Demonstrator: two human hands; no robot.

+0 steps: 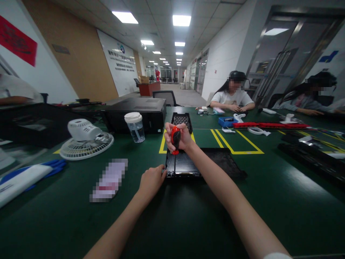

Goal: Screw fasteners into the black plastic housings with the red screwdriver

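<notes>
My right hand [184,136] is wrapped round the red and black handle of a screwdriver [175,138], held above the far left part of a black plastic panel [215,162]. The shaft and tip of the screwdriver do not show. Lying flat on the green table, the panel has a ribbed, shiny left section and a darker right section, partly covered by my right forearm. My left hand [152,180] grips the panel's near left corner, thumb and fingertips against its edge. Behind my right hand lies a black tray with a studded surface [181,118].
A lidded water cup [136,129], a white fan [86,140] and a black case [134,108] stand to the left. A blurred purple item [110,180] lies nearer. Rightward are a blue bin [226,121], a red strip [269,125] and black parts [312,162]. Other people sit around the table.
</notes>
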